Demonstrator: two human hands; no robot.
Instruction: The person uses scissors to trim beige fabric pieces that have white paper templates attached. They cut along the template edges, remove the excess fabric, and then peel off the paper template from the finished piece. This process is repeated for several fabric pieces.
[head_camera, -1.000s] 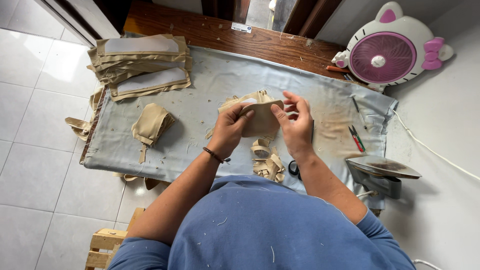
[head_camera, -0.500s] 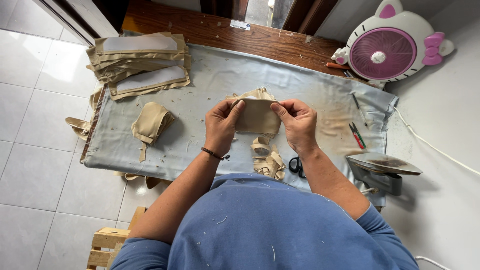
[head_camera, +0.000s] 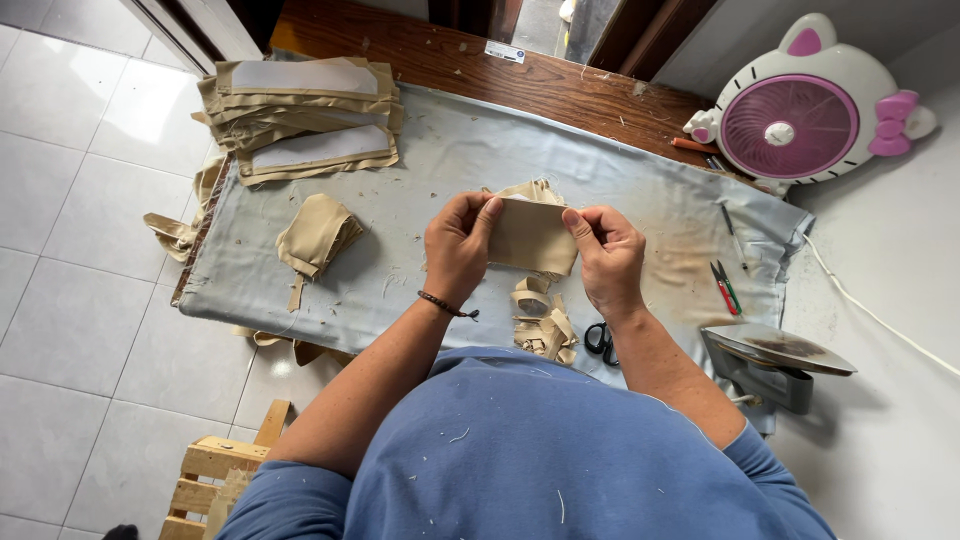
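- Down at the bottom, closest of all, is the person's blue shirt with bits of thread on it.
- Beside it on the floor is a pale wooden crate.
- Next comes a little heap of tan cloth scraps at the near edge of the grey cloth-covered table.
- Black-handled scissors lie just beside the heap.
- To the right sits a grey clothes iron on its stand.
- Then come the hands, held up over the table.
- The left hand, with a dark bead bracelet on its wrist, pinches the left end of a flat tan cloth piece with thumb and fingers.
- The right hand pinches the right end of the same piece.
- So the tan cloth piece is stretched between both hands, above the middle of the table.
- More tan cloth peeks out just behind it.
- To the left, a folded tan cloth bundle lies on the table, well apart from the hands.
- To the right lie red and green pens.
- Farther back on the left is a stack of tan and white cloth pieces.
- Past the grey cover, a brown wooden tabletop edge shows.
- Far right stands a white and pink cat-shaped fan.
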